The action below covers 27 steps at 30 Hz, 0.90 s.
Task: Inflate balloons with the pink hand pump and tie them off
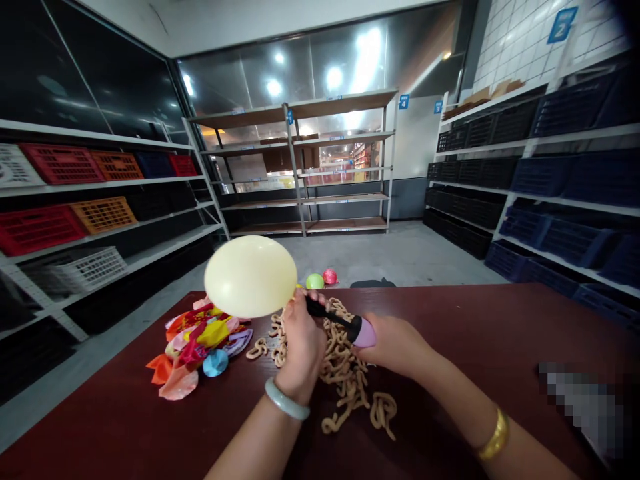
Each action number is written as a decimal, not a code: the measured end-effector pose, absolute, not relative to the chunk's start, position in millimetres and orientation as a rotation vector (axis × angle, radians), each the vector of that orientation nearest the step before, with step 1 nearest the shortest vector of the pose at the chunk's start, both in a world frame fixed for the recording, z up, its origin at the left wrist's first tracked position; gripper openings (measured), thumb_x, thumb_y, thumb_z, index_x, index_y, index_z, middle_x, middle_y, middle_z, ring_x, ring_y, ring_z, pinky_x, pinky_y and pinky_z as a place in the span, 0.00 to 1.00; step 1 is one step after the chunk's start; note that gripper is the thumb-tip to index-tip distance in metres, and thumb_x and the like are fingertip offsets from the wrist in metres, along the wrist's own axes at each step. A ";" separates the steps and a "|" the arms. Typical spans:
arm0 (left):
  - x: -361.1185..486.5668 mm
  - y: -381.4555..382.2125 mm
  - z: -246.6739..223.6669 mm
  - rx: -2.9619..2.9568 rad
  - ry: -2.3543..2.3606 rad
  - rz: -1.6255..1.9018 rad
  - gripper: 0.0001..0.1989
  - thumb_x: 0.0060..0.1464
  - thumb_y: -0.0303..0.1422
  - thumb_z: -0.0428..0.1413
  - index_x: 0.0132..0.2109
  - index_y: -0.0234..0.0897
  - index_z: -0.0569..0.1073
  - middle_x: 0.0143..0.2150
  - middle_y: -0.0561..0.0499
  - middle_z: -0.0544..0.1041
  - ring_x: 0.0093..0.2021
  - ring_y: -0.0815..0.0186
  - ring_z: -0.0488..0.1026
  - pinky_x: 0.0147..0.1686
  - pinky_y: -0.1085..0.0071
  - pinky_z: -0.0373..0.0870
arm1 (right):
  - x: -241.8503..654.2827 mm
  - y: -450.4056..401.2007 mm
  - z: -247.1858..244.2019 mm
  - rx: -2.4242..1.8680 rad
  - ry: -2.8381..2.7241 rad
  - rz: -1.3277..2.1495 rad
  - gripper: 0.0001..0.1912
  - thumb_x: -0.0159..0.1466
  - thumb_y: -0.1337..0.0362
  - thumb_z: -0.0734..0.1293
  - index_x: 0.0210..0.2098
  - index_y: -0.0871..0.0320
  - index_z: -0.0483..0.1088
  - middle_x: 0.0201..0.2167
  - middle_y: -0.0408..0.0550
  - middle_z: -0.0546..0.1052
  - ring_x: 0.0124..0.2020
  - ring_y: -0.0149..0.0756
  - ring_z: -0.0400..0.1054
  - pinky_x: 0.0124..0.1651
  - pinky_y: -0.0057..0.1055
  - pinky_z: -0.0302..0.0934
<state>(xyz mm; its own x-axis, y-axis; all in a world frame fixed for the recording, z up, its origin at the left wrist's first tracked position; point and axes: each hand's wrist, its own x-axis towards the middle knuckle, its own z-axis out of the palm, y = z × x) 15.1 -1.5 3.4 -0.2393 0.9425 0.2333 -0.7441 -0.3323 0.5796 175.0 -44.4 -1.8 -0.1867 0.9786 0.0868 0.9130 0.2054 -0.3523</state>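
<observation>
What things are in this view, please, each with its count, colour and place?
Inflated balloon: one, pale yellow, at the pump tip
Pump: one, black and lilac, between the hands
Limp balloons: many, mixed colours, table's left
Twisted loops: many, tan, mid-table
Round objects: green and red, beyond table
Table: one, dark red, front
Blurred object: one, greyish, table's right
Racks: three, left, middle, right
Crates: many, mixed colours, side racks
Bangles: pale green, gold, wrists
Left hand: one, balloon-pump joint
Right hand: one, lilac end
</observation>
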 end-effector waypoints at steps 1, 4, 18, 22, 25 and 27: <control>4.0 5.2 5.8 0.671 0.413 1.853 0.10 0.53 0.34 0.58 0.32 0.37 0.63 0.27 0.54 0.65 0.26 0.70 0.66 0.27 0.72 0.65 | 177.0 -43.3 -2.4 -1.783 -2.209 0.316 0.19 0.55 0.47 0.66 0.39 0.52 0.68 0.35 0.47 0.79 0.36 0.45 0.73 0.29 0.30 0.51; -29.5 25.3 8.2 0.663 0.445 1.984 0.11 0.52 0.33 0.58 0.33 0.38 0.62 0.25 0.56 0.64 0.24 0.71 0.65 0.23 0.74 0.61 | 181.0 -41.7 -4.4 -1.769 -2.268 0.323 0.19 0.54 0.48 0.67 0.40 0.52 0.69 0.35 0.47 0.79 0.36 0.45 0.73 0.30 0.31 0.51; 24.9 -6.6 11.3 0.708 0.539 1.841 0.14 0.54 0.36 0.55 0.28 0.38 0.58 0.21 0.58 0.60 0.17 0.75 0.59 0.16 0.77 0.54 | 159.0 -54.0 -3.7 -1.735 -2.148 0.437 0.22 0.53 0.47 0.67 0.43 0.52 0.68 0.37 0.47 0.79 0.36 0.44 0.73 0.31 0.30 0.53; 45.8 -27.0 17.2 0.761 0.530 1.736 0.15 0.55 0.38 0.56 0.27 0.38 0.58 0.20 0.58 0.59 0.18 0.74 0.60 0.16 0.77 0.55 | 152.6 -61.5 4.2 -1.741 -2.064 0.462 0.22 0.54 0.45 0.66 0.41 0.52 0.67 0.35 0.46 0.79 0.34 0.42 0.72 0.29 0.29 0.51; 41.7 -30.6 23.3 0.778 0.505 1.760 0.15 0.54 0.37 0.57 0.28 0.38 0.58 0.21 0.58 0.60 0.18 0.74 0.60 0.16 0.77 0.55 | 149.2 -66.3 6.3 -1.719 -2.030 0.416 0.22 0.53 0.46 0.66 0.42 0.52 0.68 0.35 0.47 0.78 0.35 0.44 0.73 0.30 0.29 0.51; 30.5 -25.9 26.7 0.785 0.497 1.798 0.14 0.54 0.35 0.57 0.28 0.38 0.58 0.22 0.58 0.60 0.19 0.74 0.60 0.17 0.77 0.55 | 148.2 -67.2 5.4 -1.705 -2.030 0.402 0.22 0.53 0.47 0.66 0.44 0.52 0.68 0.36 0.47 0.79 0.36 0.45 0.73 0.31 0.30 0.52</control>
<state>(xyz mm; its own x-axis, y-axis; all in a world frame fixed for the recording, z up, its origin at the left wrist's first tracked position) 30.5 -25.9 26.7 -0.2211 0.9358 0.2747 -0.6617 -0.3509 0.6626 148.2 -67.2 5.4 -0.1291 0.9793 0.1558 0.8462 0.1907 -0.4976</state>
